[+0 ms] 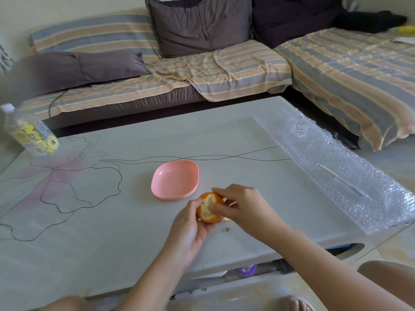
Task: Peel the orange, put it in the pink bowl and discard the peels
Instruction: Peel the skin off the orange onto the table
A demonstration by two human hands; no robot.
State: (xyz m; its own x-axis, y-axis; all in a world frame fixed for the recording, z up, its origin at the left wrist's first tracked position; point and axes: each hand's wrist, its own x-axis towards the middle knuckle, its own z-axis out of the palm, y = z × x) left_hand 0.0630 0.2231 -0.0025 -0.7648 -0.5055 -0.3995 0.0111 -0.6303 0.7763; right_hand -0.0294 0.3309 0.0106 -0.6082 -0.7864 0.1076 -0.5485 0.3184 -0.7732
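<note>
Peeling the orange (pixel 210 209) just above the worktop (pixel 112 243), right in front of the pink bowl (pixel 157 187), near it but not touching. My left hand (pixel 188 230) is curled round the fruit from the left and below, gripping it. My right hand (pixel 242 207) sits on the right side w/ fingers bent, thumb tip at the edge of the bare white patch, pinching at the rind. Neither hand is spread wide. Only one pale patch facing me is exposed and the rest is orange skin, so I'd judge the peel step as early

Doing it well, imo: left grip firm but no squeezing, else juice. Thumb goes under the rind edge, not into the flesh. Pull strips along the curve, turn the fruit w/ the left hand after each strip. Bigger pieces = fewer bits to collect for discarding

Containers: pink bowl stands upright, open side up, nothing in it. Clear plastic bottle (pixel 29 133) w/ yellow label at the far left corner, contents can't tell. No bin in view for the peels. A few small peel scraps (pixel 227 230) lie on the worktop just beside my right wrist. Bubble wrap sheet (pixel 336 167) runs along the right side, well apart from the fruit
</note>
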